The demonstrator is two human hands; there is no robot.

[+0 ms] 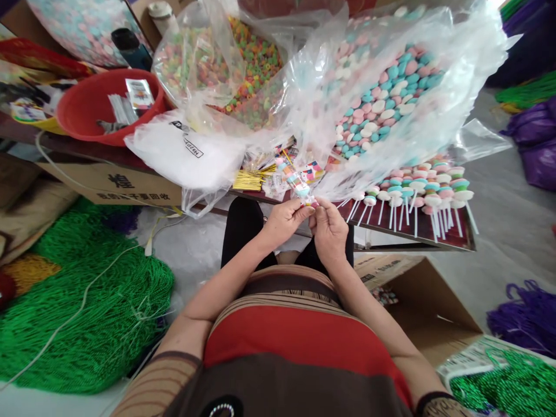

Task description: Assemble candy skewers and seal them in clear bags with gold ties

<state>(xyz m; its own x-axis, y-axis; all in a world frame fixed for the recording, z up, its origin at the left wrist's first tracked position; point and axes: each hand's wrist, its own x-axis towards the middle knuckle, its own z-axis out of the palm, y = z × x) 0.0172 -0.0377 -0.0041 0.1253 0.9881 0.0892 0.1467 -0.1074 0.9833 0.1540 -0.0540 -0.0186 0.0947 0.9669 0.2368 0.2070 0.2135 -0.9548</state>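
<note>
Above my lap, at the table's near edge, both hands pinch the near end of a clear candy wrapper [293, 176]. Pastel pink, white and blue candies show in a row inside it, pointing away from me. The fingers of my left hand [284, 223] are closed on the wrapper's end, and my right hand [330, 230] grips the same end from the other side. My fingertips nearly meet, so the very end is partly hidden. Close by lie a stack of yellow twist ties [248, 180] and small printed cards [311, 171].
Candy lollipops [419, 188] on white sticks line the table's right side. Behind are a bag of pastel candies [391, 92] and a bag of colourful ring candies [256, 61]. A red basin [82, 110] stands left. An open cardboard box [430, 313] and green bead strings [87, 301] lie below.
</note>
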